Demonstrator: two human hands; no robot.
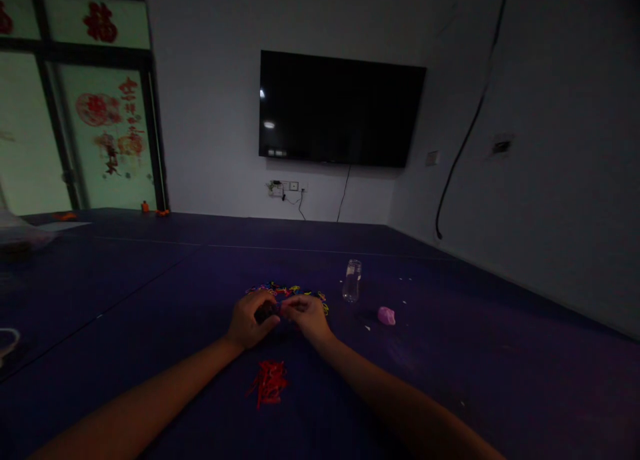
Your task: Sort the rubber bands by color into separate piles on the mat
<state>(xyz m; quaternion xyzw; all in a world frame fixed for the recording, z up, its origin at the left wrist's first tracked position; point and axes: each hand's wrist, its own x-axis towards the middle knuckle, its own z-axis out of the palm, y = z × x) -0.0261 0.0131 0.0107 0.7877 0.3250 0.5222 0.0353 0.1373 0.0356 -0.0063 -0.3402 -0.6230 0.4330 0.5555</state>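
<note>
My left hand (249, 321) is curled around a small dark lump (267, 311) whose kind I cannot make out. Close beside it, my right hand (309, 318) has its thumb and fingertips pinched together at the lump's right side. A bit of reddish pink shows at those fingertips, too small to name. Just beyond both hands lies a scatter of small multicoloured loops or clips (285, 291), partly hidden by the fingers. Nearer to me, between my forearms, is a loose pile of thin red pieces (270, 382).
A clear bottle (352, 281) stands right of my hands, with a pink lump (386, 315) beyond it to the right. White scraps dot the dark purple surface (200, 280). At far left sits a pale translucent bag (23, 233). A television (340, 110) hangs on the wall.
</note>
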